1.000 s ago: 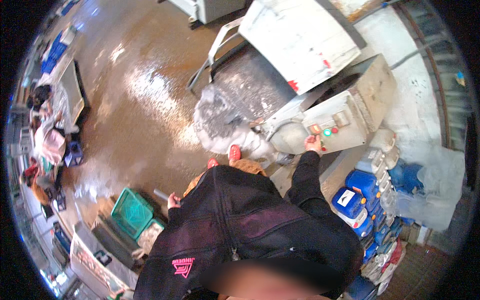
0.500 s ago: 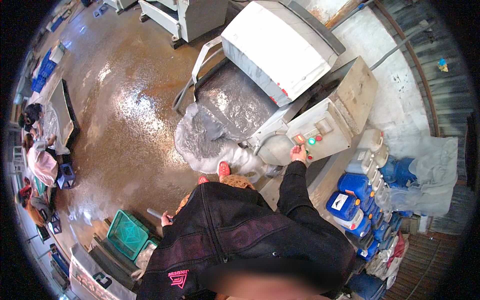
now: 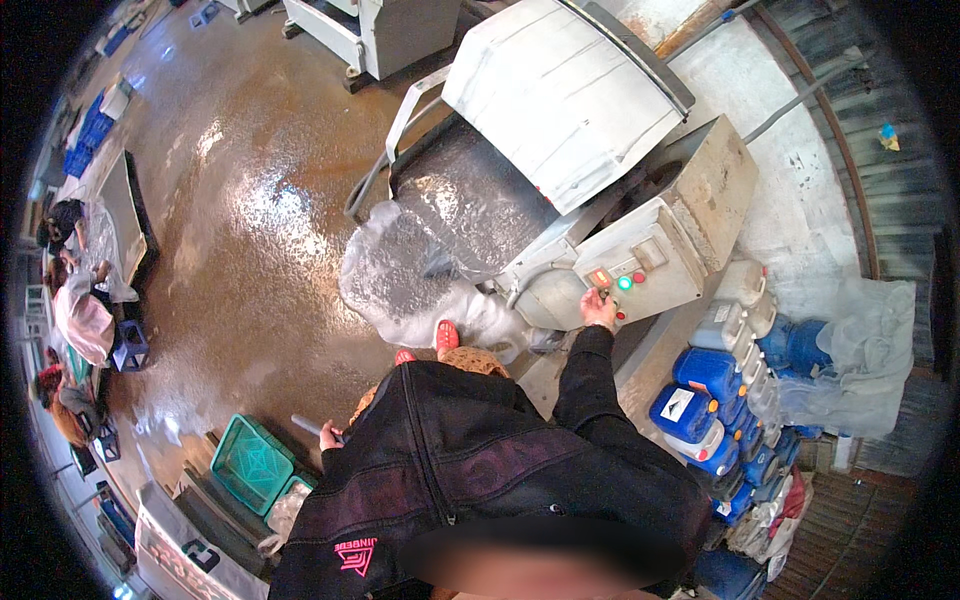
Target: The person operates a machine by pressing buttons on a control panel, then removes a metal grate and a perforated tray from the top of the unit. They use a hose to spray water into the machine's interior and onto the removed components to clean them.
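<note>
My right hand point(image 3: 599, 309) reaches to the control panel point(image 3: 652, 262) of a large grey machine, its fingers closed at the panel beside a lit green button point(image 3: 625, 284). What sits under the fingertips is hidden. At my left side, my left hand point(image 3: 329, 436) is closed around a grey rod-like object point(image 3: 306, 425), whose far end points away from me. Above the panel stands the machine's white, rounded cover or drum point(image 3: 560, 95). Dark, wet liquid fills the tray point(image 3: 470, 195) below it, and a pale plastic sheet point(image 3: 400, 300) drapes over the tray's near edge.
Blue and white jerrycans point(image 3: 685, 412) stack along my right. A green plastic basket point(image 3: 252, 465) stands at my left. Wet brown floor point(image 3: 250, 230) stretches away to the left, where several people point(image 3: 82, 315) sit by a table. Another grey machine point(image 3: 375, 40) stands at the far side.
The white cover or drum has turned a little; red marks along its lower edge have mostly gone from sight. My right hand has shifted slightly at the panel. My left hand keeps the rod-like object.
</note>
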### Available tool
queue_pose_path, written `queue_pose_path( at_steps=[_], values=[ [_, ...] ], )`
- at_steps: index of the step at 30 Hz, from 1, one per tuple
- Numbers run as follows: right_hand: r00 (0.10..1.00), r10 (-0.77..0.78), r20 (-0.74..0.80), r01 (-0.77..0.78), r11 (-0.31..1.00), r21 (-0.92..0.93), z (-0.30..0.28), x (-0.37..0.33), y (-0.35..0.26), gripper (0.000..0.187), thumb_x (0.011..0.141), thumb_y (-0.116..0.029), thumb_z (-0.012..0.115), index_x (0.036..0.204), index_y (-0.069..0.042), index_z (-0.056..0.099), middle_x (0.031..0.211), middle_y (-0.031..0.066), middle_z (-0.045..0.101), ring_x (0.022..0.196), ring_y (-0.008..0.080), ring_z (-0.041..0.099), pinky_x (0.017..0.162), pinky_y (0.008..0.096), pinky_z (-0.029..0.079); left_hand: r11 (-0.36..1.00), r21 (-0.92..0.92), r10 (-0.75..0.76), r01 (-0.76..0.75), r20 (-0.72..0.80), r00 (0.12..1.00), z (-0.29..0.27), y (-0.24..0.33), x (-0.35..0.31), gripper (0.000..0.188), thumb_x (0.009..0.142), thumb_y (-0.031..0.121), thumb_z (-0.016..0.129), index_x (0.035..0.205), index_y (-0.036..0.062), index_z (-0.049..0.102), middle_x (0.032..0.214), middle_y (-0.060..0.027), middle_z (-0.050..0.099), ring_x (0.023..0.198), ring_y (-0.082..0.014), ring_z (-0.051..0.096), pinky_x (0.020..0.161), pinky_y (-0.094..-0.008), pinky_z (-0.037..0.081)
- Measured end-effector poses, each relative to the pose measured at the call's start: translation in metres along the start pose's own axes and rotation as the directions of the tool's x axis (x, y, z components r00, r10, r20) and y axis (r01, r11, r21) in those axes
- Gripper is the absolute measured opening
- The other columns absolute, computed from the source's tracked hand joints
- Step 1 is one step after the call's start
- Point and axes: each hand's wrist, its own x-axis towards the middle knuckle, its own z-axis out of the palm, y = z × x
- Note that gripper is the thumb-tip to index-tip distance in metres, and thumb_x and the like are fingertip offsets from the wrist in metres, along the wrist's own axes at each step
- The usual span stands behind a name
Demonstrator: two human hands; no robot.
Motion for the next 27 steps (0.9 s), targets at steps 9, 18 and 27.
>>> queue_pose_path(
  at_steps=[9,18,27],
  values=[
    [0.994,0.089,0.059,-0.096,0.989,0.114,0.001,0.000,-0.002,0.038,0.088,-0.028,0.032,0.092,0.008,0.045,0.084,0.0189,0.054,0.065,0.0256,0.050,0.051,0.0318,0.042,0.997,-0.075,0.007,-0.015,-0.107,0.994,0.041,0.023,-0.053,0.030,0.075,0.021,0.054,0.051,0.0119,0.037,0.042,-0.0033,0.038,0.038,-0.0190,0.041,0.038,-0.0322,0.037],
    [0.996,0.082,0.043,-0.088,0.982,0.167,-0.015,0.018,-0.024,0.019,0.081,-0.011,0.049,0.094,0.004,0.044,0.084,0.0184,0.050,0.065,0.0213,0.048,0.047,0.0268,0.041,0.992,-0.122,-0.041,0.029,-0.102,0.994,0.037,0.027,-0.041,0.028,0.075,0.018,0.054,0.053,0.0111,0.038,0.042,-0.0035,0.037,0.038,-0.0190,0.039,0.038,-0.0312,0.038],
    [0.997,-0.066,-0.049,0.068,0.996,0.051,-0.003,0.006,-0.012,0.025,0.073,-0.005,0.060,0.088,0.001,0.041,0.083,0.0138,0.044,0.061,0.0195,0.044,0.048,0.0265,0.043,0.969,-0.245,-0.003,-0.012,-0.060,0.998,0.024,0.022,-0.001,0.026,0.076,0.021,0.053,0.057,0.0100,0.040,0.042,-0.0044,0.037,0.038,-0.0206,0.041,0.036,-0.0336,0.038]
  ],
)
